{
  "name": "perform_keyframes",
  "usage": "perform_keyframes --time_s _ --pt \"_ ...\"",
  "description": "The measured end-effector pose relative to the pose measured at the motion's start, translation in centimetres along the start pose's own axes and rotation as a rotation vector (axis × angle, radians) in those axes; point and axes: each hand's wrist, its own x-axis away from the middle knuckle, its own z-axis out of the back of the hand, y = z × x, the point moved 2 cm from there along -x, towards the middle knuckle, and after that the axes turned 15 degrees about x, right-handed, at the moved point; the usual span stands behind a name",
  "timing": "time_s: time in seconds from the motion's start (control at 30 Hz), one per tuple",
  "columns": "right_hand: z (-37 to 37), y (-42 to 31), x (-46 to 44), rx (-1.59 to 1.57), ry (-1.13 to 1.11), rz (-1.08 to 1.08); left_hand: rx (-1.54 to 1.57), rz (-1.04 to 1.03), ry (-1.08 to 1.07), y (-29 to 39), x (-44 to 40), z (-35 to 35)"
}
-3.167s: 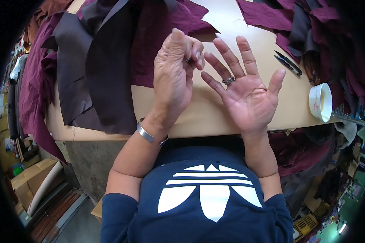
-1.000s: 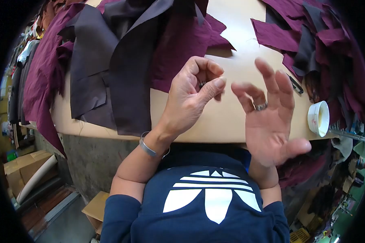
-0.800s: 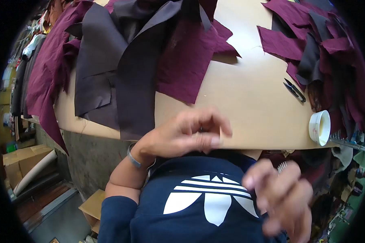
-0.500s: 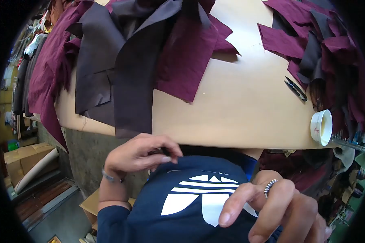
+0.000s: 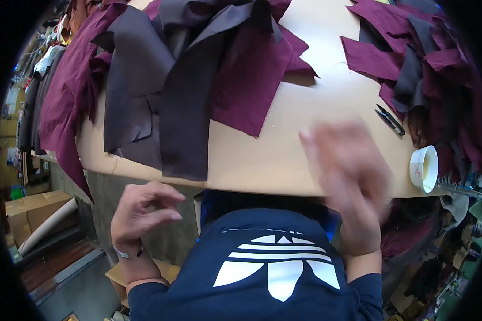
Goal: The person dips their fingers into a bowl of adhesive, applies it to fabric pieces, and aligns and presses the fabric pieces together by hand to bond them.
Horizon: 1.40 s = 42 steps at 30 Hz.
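Note:
My left hand [image 5: 144, 211] is off the table's front edge at the left, fingers curled loosely with a gap between thumb and fingertips and nothing between them. Above it, dark grey fabric pieces [image 5: 184, 123] hang toward the edge. Over the front right of the table is my right hand [image 5: 350, 166], smeared by motion, so its fingers cannot be made out. The nearest things to it are black thread snips [image 5: 391, 120] and a white bowl [image 5: 424, 168] with something pale inside. A maroon fabric piece [image 5: 251, 96] lies further back.
The tan table [image 5: 246, 166] spans the view. Maroon and dark fabric is heaped at its right side [image 5: 444, 80], and a long maroon piece [image 5: 69, 107] drapes over its left edge. Cardboard boxes [image 5: 40, 211] and a pale roll [image 5: 48, 227] stand on the lower left.
My right hand has moved up and away from my body, over the table. My left hand has shifted left and its fingers have parted more. The fabric, snips and bowl stay put.

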Motion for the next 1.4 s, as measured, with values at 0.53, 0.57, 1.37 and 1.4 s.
perform_keyframes --time_s 0.53,0.57,1.37,1.4 --pt "1.8 7.8 -7.1 -0.551 0.179 -0.277 -0.994 -0.586 0.407 -1.1 -21.4 4.9" --pt "3.0 8.6 -6.0 -0.61 0.221 -0.374 -0.943 -0.68 0.364 -1.4 -21.5 5.3" --pt "0.0 18.9 -12.3 0.589 0.265 -0.409 -0.857 -0.76 0.041 -0.4 -17.2 -5.4" --pt "0.2 19.2 -12.3 0.481 0.259 -0.355 -0.82 -0.709 0.031 -0.5 -17.6 -5.1"
